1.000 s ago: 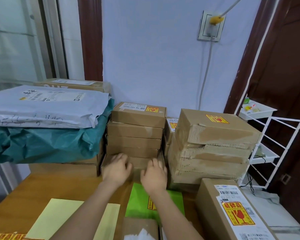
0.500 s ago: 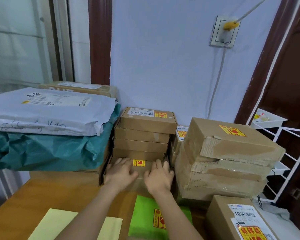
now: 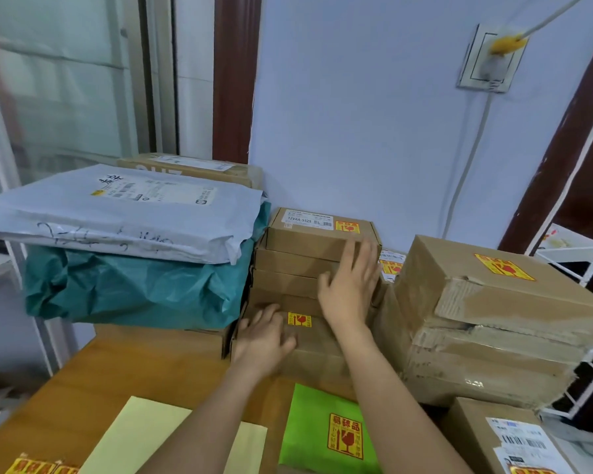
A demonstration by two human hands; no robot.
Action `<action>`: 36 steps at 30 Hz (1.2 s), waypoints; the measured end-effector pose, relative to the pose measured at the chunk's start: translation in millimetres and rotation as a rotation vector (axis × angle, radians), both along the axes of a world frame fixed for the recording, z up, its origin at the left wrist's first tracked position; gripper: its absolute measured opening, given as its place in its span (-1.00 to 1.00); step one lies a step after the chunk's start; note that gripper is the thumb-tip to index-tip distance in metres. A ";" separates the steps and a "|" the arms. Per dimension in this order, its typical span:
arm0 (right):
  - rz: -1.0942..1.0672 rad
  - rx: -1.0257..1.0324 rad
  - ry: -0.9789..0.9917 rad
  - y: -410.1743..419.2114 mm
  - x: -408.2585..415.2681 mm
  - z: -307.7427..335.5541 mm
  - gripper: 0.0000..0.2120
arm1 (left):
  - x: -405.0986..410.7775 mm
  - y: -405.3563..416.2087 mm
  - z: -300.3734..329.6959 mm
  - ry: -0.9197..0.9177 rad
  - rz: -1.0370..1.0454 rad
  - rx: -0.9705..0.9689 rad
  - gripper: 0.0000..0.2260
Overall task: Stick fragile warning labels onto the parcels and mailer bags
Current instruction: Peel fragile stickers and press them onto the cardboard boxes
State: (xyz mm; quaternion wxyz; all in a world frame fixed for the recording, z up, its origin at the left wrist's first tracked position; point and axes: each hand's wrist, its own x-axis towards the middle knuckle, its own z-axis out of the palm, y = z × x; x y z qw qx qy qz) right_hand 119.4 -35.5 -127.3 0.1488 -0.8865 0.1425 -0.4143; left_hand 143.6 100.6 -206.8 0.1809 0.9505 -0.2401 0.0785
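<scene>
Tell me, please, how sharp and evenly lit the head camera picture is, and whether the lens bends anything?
Head view: soft, even light with no hard shadows; the left hand and right hand on the box stack look fairly sharp; the glass panel at far left is hazy and smeared; wide-angle distortion leans the door frame and bows the white rack at the right edge.

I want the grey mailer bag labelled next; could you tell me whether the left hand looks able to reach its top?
Probably yes: the left hand rests on the bottom box, and nothing lies on top of the grey mailer bag to its left.
</scene>
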 end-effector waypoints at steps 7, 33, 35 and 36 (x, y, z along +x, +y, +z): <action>0.029 -0.004 0.111 1.5 8.7 15.8 -0.43 | 0.8 0.2 -2.6 -0.006 -0.002 0.038 -0.57; 0.418 0.198 0.469 8.8 -141.5 9.3 -0.62 | -96.3 41.7 -0.6 0.058 -0.001 -0.434 -0.71; 0.318 0.186 0.646 4.5 -155.3 -5.1 -0.67 | -116.9 46.4 -0.4 0.140 0.022 -0.497 -0.72; 0.271 0.187 0.719 2.3 -162.2 -12.5 -0.70 | -124.7 47.6 -1.1 0.188 0.020 -0.508 -0.72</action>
